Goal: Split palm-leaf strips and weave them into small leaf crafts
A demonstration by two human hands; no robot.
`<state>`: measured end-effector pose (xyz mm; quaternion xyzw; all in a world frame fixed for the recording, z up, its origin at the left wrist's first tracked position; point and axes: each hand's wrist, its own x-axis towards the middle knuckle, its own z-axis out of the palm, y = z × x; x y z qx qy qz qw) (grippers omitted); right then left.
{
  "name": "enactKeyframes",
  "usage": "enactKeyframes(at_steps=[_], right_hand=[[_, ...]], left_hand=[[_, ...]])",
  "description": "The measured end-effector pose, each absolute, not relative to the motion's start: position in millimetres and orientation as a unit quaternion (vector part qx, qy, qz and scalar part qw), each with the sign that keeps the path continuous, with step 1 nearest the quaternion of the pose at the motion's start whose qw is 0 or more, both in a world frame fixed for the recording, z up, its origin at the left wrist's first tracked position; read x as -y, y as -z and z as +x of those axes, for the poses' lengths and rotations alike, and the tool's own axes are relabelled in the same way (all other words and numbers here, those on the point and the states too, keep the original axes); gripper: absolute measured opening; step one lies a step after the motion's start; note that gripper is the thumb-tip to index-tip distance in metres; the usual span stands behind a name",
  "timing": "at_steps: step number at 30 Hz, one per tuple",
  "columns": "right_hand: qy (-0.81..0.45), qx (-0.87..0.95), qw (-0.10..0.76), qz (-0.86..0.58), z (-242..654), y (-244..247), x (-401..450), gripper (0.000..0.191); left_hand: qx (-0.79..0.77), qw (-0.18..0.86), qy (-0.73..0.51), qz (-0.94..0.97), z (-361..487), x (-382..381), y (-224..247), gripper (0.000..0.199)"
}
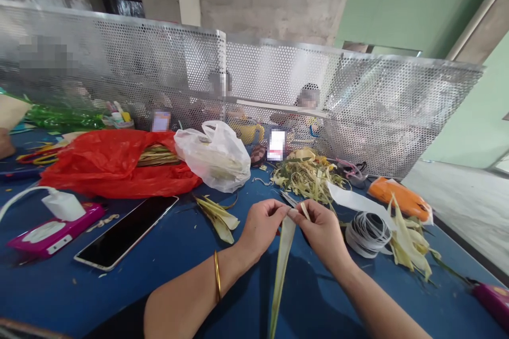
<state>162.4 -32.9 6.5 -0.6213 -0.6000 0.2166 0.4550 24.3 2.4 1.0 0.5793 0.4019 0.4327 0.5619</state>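
Note:
A long pale green husk strip (282, 259) hangs from my fingertips down toward the near edge of the blue table. My left hand (262, 225) pinches its upper end between thumb and forefinger. Right against it, my right hand (321, 228) pinches the same end, and a short pale piece pokes up between its fingers. Just behind the hands lie scissors (288, 199), partly hidden by them. A small bundle of folded husks (218, 218) rests left of my left hand. Beside my right hand stands a roll of white strip (368, 234).
Leafy husks (409, 243) lie right of the roll, near an orange packet (401, 200). A shredded husk heap (306, 174) sits behind the hands. Leftward are a white plastic bag (217, 161), red bag (103, 161), phone (126, 233) and magenta power strip (55, 230). A perforated metal screen (274, 71) stands behind.

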Motion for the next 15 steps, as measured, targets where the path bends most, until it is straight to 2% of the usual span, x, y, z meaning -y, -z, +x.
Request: enactKeyframes(at_steps=[7, 11, 15], right_hand=[[-0.097, 0.665, 0.441, -0.596, 154, -11, 43, 0.018], [-0.144, 0.655, 0.425, -0.608, 152, -10, 43, 0.019], [-0.155, 0.626, 0.448, -0.619, 154, -8, 40, 0.025]], left_hand=[[-0.416, 0.533, -0.452, 0.582, 23, -7, 3, 0.022], [-0.428, 0.506, -0.468, 0.585, 22, -11, 4, 0.019], [-0.415, 0.569, -0.455, 0.545, 25, -8, 2, 0.017]])
